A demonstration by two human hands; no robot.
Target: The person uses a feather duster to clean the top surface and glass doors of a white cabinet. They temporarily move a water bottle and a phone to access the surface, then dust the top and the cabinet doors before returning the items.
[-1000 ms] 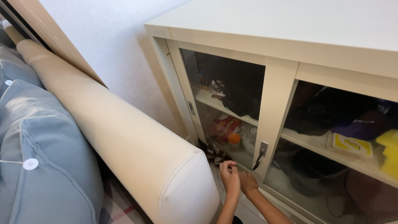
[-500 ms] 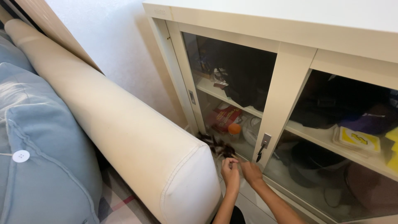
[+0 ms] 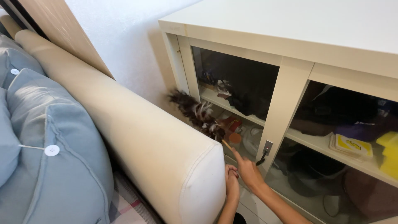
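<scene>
Your right hand point(image 3: 247, 169) gripped the feather duster point(image 3: 198, 114) handle low, left hand point(image 3: 232, 182) loosely curled beneath; sweeping gently kept feathers against the cabinet point(image 3: 290, 103) frame.

My one head view looks steeply down, close in, facing the cabinet point(image 3: 290, 95) front beside the sofa arm point(image 3: 137, 137).
</scene>
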